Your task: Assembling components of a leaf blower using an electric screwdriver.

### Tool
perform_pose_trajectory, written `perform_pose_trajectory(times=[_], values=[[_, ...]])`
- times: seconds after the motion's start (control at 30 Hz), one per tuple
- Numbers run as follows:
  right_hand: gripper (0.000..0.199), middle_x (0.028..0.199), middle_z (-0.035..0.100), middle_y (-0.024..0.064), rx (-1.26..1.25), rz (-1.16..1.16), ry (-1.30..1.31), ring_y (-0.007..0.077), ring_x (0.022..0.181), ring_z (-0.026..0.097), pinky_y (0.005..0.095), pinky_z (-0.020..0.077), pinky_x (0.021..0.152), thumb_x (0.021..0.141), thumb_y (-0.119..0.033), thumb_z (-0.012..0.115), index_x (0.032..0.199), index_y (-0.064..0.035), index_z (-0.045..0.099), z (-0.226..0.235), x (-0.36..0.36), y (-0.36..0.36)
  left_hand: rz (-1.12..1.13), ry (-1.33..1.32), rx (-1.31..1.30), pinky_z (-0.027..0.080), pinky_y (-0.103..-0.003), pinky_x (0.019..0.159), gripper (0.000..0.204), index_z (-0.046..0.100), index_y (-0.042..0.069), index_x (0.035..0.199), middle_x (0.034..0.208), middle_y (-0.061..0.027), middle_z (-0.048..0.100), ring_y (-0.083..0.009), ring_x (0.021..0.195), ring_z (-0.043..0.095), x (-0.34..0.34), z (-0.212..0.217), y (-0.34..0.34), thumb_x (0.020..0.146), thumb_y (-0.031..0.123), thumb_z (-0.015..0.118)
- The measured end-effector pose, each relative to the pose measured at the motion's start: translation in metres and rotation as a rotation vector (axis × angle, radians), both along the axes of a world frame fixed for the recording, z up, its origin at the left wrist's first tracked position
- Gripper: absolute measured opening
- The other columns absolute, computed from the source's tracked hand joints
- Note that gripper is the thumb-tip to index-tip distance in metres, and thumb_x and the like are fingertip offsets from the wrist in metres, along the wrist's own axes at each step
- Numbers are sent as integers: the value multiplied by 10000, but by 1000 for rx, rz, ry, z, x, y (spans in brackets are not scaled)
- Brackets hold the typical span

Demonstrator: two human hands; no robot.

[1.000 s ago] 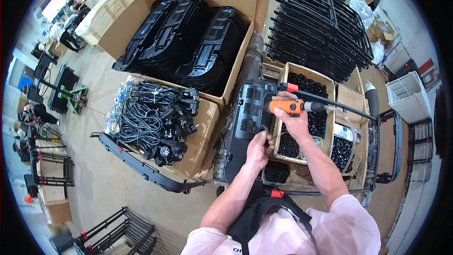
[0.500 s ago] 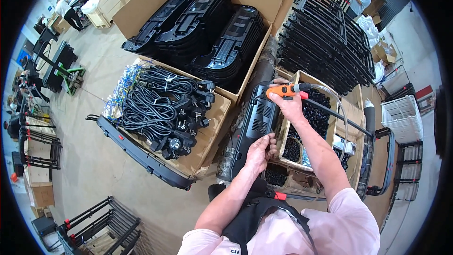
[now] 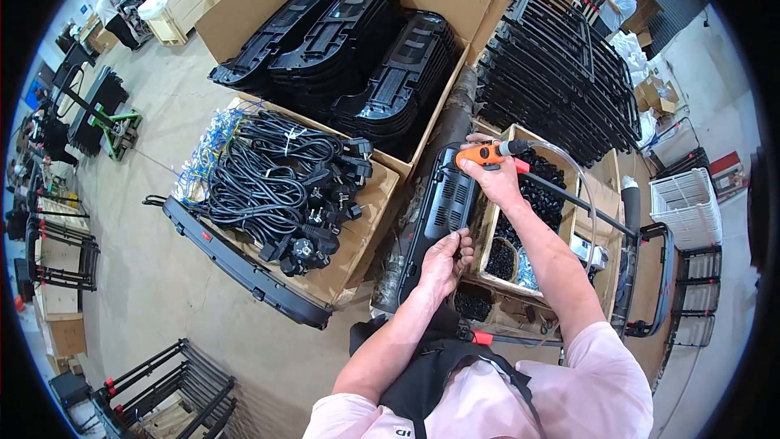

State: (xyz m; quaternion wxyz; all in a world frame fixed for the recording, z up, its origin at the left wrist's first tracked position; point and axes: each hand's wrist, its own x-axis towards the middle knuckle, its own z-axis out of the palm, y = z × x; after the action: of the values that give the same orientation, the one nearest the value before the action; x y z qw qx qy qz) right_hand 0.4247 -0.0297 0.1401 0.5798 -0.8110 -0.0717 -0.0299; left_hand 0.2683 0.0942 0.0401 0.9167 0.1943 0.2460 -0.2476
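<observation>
My right hand [image 3: 497,182] is wrapped round an orange air screwdriver [image 3: 478,156], from whose back end a clear hose [image 3: 578,169] curves off to the right. The screwdriver is over the far end of a long black plastic cover [image 3: 451,202] with vent slots; its tip is hidden. Closer to me, my left hand [image 3: 445,263] is closed, with thumb and fingers pinched together by the cover's right edge. Whatever those fingers hold, if anything, is too small to make out.
Left of the cover, bundled black power cords [image 3: 272,183] lie on cardboard [image 3: 370,223]. Beyond stands a carton [image 3: 445,106] of stacked black covers. On the right are a wooden parts box [image 3: 481,264] with small black pieces and stacked black frames [image 3: 561,65]. Other people work farther off.
Both hands and the orange air screwdriver stay almost where they were on the black cover. Only a slight shift of the whole view shows.
</observation>
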Motion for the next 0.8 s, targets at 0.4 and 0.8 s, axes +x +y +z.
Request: perform_pose_trajectory(times=[0.4,0.8], values=[[432,1032,750,49,-182,46,49,179,991,707,341,545,950,781,-234,852,1172,-85,745,9,22,9,67,53,13,611,-253,670,310,700,49,1249,960,-10,722,-114,764,680,7,8,-8,1122,300,570],[420,1119,756,63,-181,51,97,163,1070,706,330,544,1010,819,-137,846,1207,-40,718,20,16,12,179,47,-61,596,-287,690,288,698,75,1212,913,2,698,-145,770,664,27,-5,-5,1104,322,599]])
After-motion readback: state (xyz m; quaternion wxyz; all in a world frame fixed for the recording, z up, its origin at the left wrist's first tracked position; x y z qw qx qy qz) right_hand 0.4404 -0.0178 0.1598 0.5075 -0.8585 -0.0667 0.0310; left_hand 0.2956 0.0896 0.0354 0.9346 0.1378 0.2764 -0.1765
